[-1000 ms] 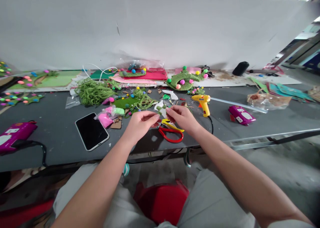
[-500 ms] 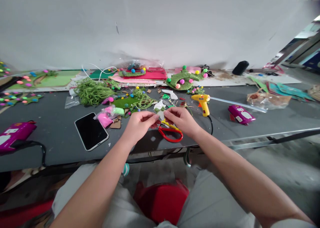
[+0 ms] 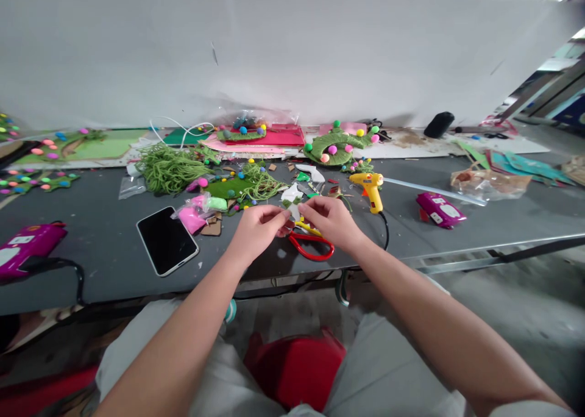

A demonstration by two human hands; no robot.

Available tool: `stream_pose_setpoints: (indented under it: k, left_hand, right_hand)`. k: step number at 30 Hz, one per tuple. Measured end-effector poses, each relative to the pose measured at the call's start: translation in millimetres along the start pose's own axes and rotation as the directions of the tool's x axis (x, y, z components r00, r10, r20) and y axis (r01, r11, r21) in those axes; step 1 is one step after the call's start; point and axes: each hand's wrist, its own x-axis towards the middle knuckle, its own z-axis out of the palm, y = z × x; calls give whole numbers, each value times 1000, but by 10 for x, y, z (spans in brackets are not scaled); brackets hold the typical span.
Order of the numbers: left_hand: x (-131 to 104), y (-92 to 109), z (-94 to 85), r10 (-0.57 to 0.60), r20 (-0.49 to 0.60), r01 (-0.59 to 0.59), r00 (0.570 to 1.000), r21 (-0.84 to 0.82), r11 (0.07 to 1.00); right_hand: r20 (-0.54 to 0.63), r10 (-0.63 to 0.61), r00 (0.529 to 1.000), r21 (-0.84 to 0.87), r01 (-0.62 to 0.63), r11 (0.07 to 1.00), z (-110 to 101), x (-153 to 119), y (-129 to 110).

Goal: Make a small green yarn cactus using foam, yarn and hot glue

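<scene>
Close together over the front of the table, my left hand (image 3: 260, 229) and my right hand (image 3: 329, 220) pinch a small green and white piece (image 3: 293, 207) between their fingertips. Its exact shape is too small to tell. Red-handled scissors (image 3: 312, 246) lie just below the hands, with something yellow (image 3: 308, 227) beside them. White scraps (image 3: 291, 192) are right behind the fingertips. A yellow glue gun (image 3: 372, 191) rests to the right of my right hand.
A phone (image 3: 167, 240), a bag of pink pieces (image 3: 192, 217) and green yarn (image 3: 171, 168) lie on the left. Green felt with coloured balls (image 3: 336, 149) is at the back. Purple devices (image 3: 439, 210) sit at both sides.
</scene>
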Motion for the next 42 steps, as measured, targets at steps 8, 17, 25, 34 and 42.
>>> stream_pose_setpoints:
  k: [8, 17, 25, 34, 42]
  left_hand:
    - [19, 46, 14, -19, -29, 19, 999, 3, 1000]
    - [33, 34, -47, 21, 45, -21, 999, -5, 1000]
    - [120, 77, -249, 40, -161, -65, 986, -151, 986]
    - [147, 110, -335, -4, -212, -77, 977, -373, 925]
    - [217, 162, -520, 41, -330, -179, 943, -400, 899]
  right_hand:
    - [-57, 1, 998, -66, -5, 998, -9, 9, 26]
    - [67, 34, 997, -134, -24, 991, -67, 75, 1]
    - [172, 40, 984, -551, 62, 832, -207, 17, 99]
    - [237, 215, 947, -852, 96, 514, -24, -156, -47]
    - [134, 252, 958, -879, -3, 477, -24, -129, -126]
